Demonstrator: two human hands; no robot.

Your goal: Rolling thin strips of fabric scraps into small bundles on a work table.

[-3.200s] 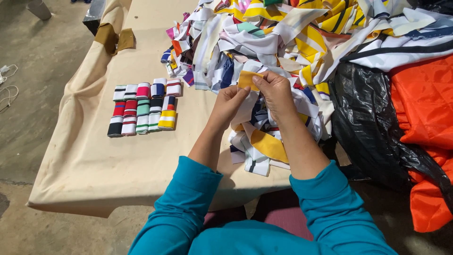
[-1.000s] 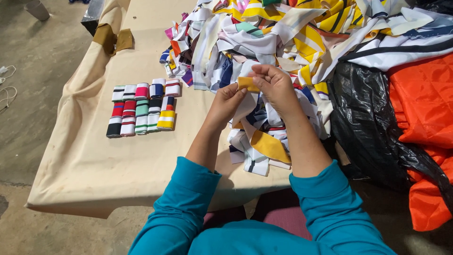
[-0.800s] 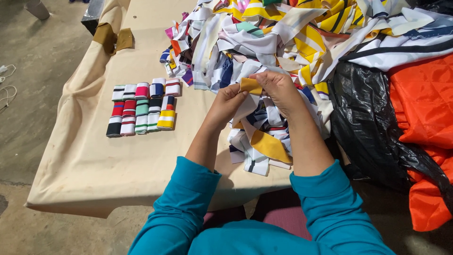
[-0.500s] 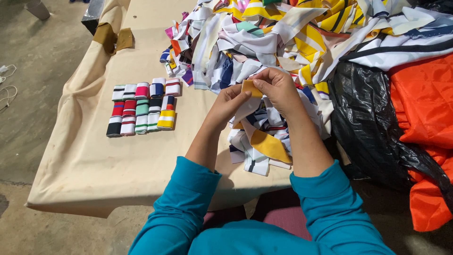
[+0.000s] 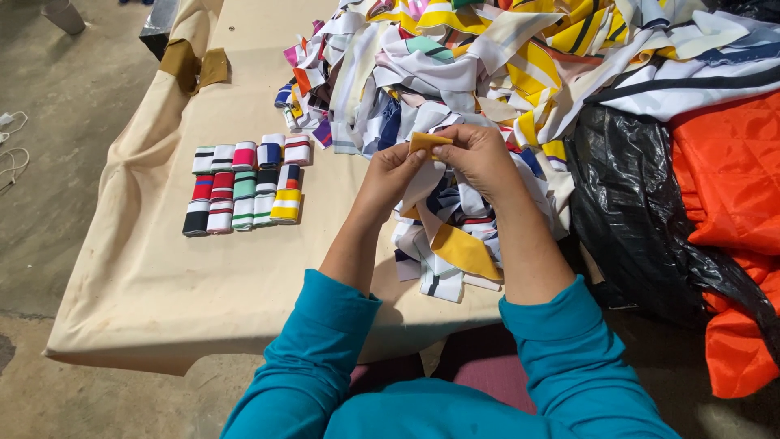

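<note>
Head view: left hand (image 5: 396, 167) and right hand (image 5: 479, 154) still pinch a yellow-and-white strip (image 5: 428, 143), its folded end now higher, above the surface's near edge beside the fabric pile (image 5: 487, 57).

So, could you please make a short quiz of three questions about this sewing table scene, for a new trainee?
1. True or false: both hands pinch the same yellow fabric strip.
2. Where do the folded striped pieces lie? A) in neat rows on the beige table cover, to the left of the hands; B) on the black plastic bag; C) on the floor.
3. Fill in: at the right edge of the view lies a quilted cloth of ____ colour.

Key: 1 true, the left hand and the right hand meet on it. 2 A. 3 orange.
</note>
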